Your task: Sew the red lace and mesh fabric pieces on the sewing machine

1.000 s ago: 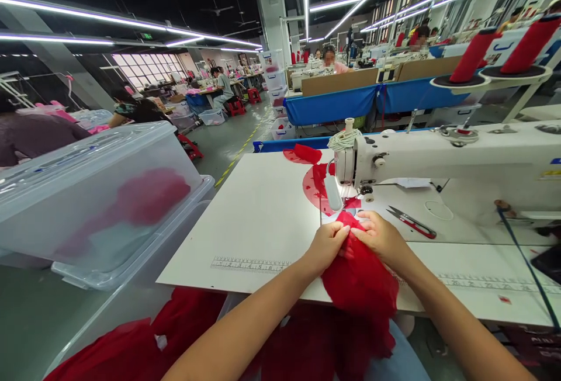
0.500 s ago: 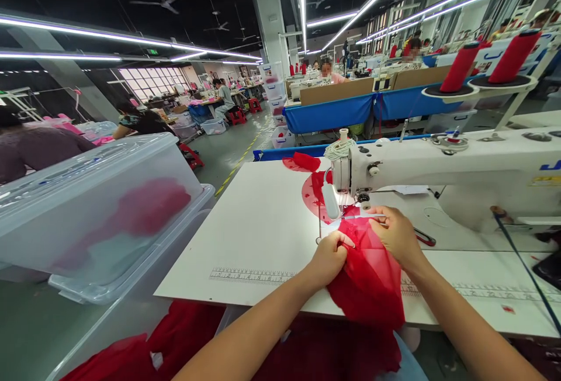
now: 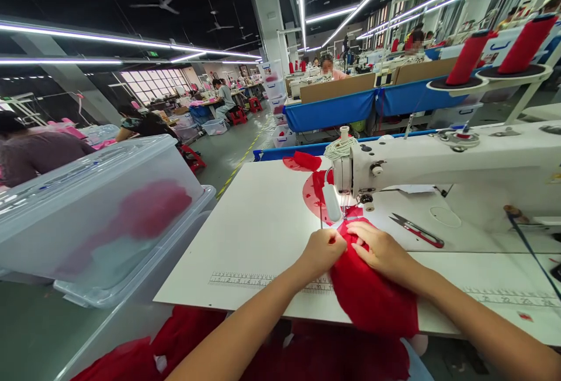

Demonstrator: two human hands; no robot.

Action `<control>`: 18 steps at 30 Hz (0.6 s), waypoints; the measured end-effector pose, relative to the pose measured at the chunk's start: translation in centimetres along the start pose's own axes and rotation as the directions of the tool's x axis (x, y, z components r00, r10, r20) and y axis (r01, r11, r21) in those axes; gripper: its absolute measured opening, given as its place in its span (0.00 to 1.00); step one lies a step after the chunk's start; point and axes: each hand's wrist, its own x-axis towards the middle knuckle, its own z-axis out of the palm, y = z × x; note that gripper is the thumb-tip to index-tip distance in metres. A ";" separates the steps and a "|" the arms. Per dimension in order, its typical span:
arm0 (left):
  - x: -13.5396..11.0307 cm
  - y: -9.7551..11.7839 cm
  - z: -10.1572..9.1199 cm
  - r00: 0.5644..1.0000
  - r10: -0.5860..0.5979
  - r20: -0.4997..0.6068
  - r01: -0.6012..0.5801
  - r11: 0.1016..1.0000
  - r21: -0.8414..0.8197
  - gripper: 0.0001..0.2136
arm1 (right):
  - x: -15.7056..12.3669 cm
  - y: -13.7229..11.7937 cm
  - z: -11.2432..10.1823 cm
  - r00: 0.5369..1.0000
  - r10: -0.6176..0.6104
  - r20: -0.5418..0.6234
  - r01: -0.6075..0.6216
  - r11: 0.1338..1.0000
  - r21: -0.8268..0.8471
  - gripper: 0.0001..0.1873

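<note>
A piece of red sheer fabric runs from under the needle area of a white sewing machine down over the table's front edge. My left hand is closed on its left edge, just in front of the presser foot. Close beside it, my right hand lies over the fabric with bent fingers, gathering it between thumb and fingers. The fingertips of both hands almost meet. Thread snips with red handles lie to the right of my right hand. Behind the needle, more red sheer pieces rest on the table.
The white tabletop carries a printed ruler along its front. At left stands a translucent lidded bin with red cloth inside. Red cloth hangs below the table edge. Two red thread cones stand at upper right. Several people work at tables beyond.
My right hand has come left and down onto the fabric, its fingers now over it near my left hand. The snips are more exposed. The fabric's lower part has spread to the right.
</note>
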 end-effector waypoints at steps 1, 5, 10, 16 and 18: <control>0.5 -0.2 -0.6 0.999 0.028 -0.029 -0.026 0.997 0.075 0.15 | 0.0 0.3 -0.2 0.999 -0.035 0.027 0.035 0.999 -0.020 0.16; 2.8 -0.8 -2.2 0.971 0.160 -0.177 -0.086 0.927 0.365 0.20 | -0.2 1.3 -0.7 0.989 -0.124 0.078 0.131 0.987 -0.094 0.17; 3.4 -1.3 -1.2 0.902 0.406 -0.147 -0.260 0.783 0.565 0.07 | -0.8 1.9 -0.4 0.980 -0.186 0.068 0.195 0.960 -0.199 0.21; 2.4 -2.5 0.2 0.825 0.545 0.149 -0.495 0.570 0.656 0.08 | -0.9 2.0 -0.4 0.966 -0.256 0.039 0.255 0.915 -0.312 0.18; 2.4 -2.9 0.0 0.808 0.561 0.181 -0.507 0.503 0.700 0.08 | -0.8 1.9 -0.5 0.967 -0.253 0.027 0.246 0.905 -0.346 0.18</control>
